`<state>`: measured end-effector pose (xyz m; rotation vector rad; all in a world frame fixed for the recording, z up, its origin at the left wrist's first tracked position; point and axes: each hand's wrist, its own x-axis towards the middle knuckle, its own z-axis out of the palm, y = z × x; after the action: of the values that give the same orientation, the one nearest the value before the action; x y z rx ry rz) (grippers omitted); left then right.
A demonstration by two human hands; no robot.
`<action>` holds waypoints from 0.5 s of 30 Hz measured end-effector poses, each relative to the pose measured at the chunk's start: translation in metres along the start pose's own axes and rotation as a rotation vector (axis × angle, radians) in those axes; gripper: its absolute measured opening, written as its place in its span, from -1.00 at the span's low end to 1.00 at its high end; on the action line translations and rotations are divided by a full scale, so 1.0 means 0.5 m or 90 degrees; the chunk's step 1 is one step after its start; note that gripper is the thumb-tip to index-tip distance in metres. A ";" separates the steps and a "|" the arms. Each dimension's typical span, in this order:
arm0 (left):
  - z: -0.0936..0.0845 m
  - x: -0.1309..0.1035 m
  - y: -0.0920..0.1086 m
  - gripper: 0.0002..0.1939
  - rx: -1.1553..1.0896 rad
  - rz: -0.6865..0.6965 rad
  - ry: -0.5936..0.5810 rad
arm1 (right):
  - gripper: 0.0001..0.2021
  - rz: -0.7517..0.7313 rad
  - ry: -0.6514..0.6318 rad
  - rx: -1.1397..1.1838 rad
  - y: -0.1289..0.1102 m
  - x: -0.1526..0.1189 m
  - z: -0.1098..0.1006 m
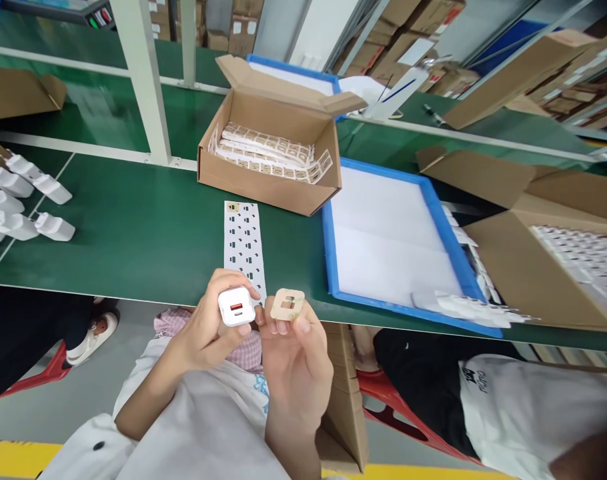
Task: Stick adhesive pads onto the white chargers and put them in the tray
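Note:
My left hand (206, 333) is closed round a white charger (236, 307), its face with a red port and a second slot turned up toward me. Just to the right, my right hand (298, 353) pinches a beige square sticker (287, 305) with cutouts between thumb and fingers. The charger and the sticker are apart. Behind my hands lies a white backing sheet (243, 240) with rows of small dark marks and one beige sticker at its top left corner.
An open cardboard box (263, 183) holds sticker strips. Right of it lies a blue-rimmed white tray (393, 233) with white pieces at its near corner. White chargers (56, 227) stand at left. Another open box (548, 267) is at right. People sit on both sides.

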<state>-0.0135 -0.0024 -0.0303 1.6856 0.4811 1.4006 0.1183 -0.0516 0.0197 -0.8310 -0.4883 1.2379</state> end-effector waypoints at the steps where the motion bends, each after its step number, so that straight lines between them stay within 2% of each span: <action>1: -0.002 0.002 0.001 -0.50 0.017 -0.014 0.007 | -0.66 0.009 -0.005 0.005 0.000 0.000 0.002; 5: 0.019 0.012 -0.004 -0.65 -0.013 0.001 0.085 | -0.64 0.018 0.023 0.031 0.017 -0.020 0.023; 7: 0.040 0.010 -0.009 -0.59 -0.071 0.015 0.147 | -0.62 -0.006 0.049 0.025 0.032 -0.032 0.039; 9: 0.058 0.002 -0.009 -0.47 -0.095 -0.002 0.191 | -0.61 -0.071 0.092 0.016 0.045 -0.034 0.052; 10: 0.063 -0.005 -0.006 -0.37 -0.094 -0.028 0.182 | -0.61 -0.119 0.121 0.011 0.048 -0.029 0.056; 12: 0.064 -0.022 0.005 -0.21 -0.079 -0.096 0.099 | -0.60 -0.211 0.181 -0.003 0.045 -0.008 0.058; 13: 0.060 -0.030 0.011 -0.22 -0.063 -0.121 0.046 | -0.59 -0.247 0.210 -0.013 0.039 0.005 0.057; 15: 0.046 -0.042 0.019 -0.41 -0.012 -0.126 -0.017 | -0.57 -0.287 0.250 -0.019 0.023 0.027 0.052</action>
<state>-0.0003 -0.0321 -0.0350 1.5932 0.6003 1.2345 0.0959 -0.0301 0.0253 -0.9038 -0.3475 0.6342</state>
